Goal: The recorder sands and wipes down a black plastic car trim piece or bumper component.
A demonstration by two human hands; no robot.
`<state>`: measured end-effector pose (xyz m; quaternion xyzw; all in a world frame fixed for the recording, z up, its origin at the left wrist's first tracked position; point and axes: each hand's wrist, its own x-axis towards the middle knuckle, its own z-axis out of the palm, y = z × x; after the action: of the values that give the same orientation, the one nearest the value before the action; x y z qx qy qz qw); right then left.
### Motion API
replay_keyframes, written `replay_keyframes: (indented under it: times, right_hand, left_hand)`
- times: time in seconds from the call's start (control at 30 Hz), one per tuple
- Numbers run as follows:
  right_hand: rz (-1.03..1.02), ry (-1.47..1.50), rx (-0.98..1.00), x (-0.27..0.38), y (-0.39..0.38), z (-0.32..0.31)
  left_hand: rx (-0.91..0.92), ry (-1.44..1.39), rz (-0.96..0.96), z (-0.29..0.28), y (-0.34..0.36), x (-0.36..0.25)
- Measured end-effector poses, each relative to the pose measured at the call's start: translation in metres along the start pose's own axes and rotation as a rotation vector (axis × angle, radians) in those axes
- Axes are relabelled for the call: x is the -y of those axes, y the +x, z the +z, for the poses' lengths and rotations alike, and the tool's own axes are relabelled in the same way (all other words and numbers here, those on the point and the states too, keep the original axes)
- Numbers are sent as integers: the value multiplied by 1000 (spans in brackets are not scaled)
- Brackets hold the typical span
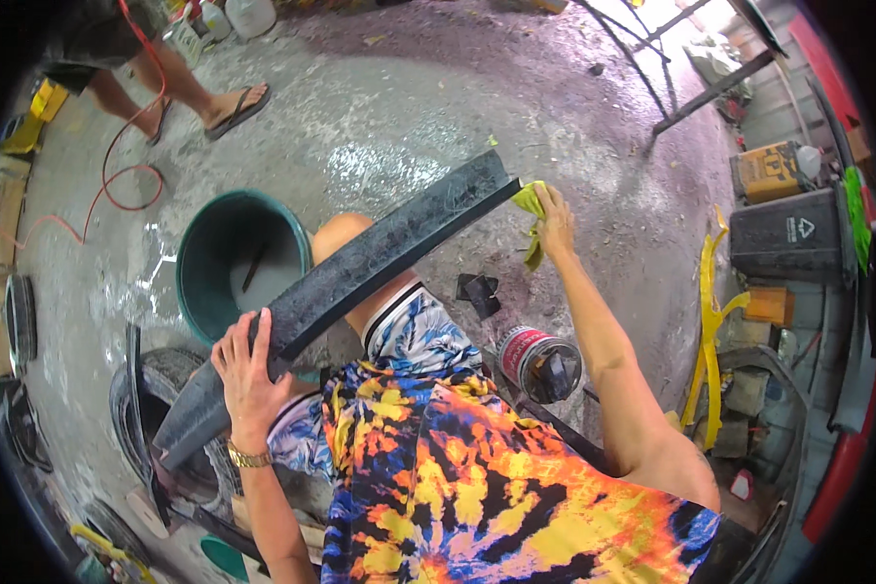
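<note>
A long dark grey trim panel (384,258), scuffed and channel-shaped at its far end, lies slantwise across my knees from lower left to upper right. My left hand (250,365) rests spread on its near part, fingers apart on the surface. At the far right end, my right hand (555,222) grips a yellow-green cloth (530,201) and presses it to the panel's edge. Part of the cloth hangs below my fingers.
A dark green bucket (190,277) holding a stick stands left of my knee. A tyre (131,389) lies near my left arm. A red-labelled clear jar (528,350) is by my right side. A person's sandalled foot (236,107) and a red hose (117,175) are at upper left.
</note>
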<state>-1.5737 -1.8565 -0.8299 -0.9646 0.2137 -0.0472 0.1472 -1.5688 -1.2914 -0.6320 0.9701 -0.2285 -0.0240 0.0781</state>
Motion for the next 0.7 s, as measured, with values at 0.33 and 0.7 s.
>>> replay_keyframes:
  times: [0.33, 0.7]
  right_hand:
    - [-347, -106, 560, 165, -31, 110]
    - [-701, -52, 775, 151, -83, 96]
  left_hand:
    - [28, -104, -26, 9, -4, 25]
    - [28, -104, -65, 8, -7, 26]
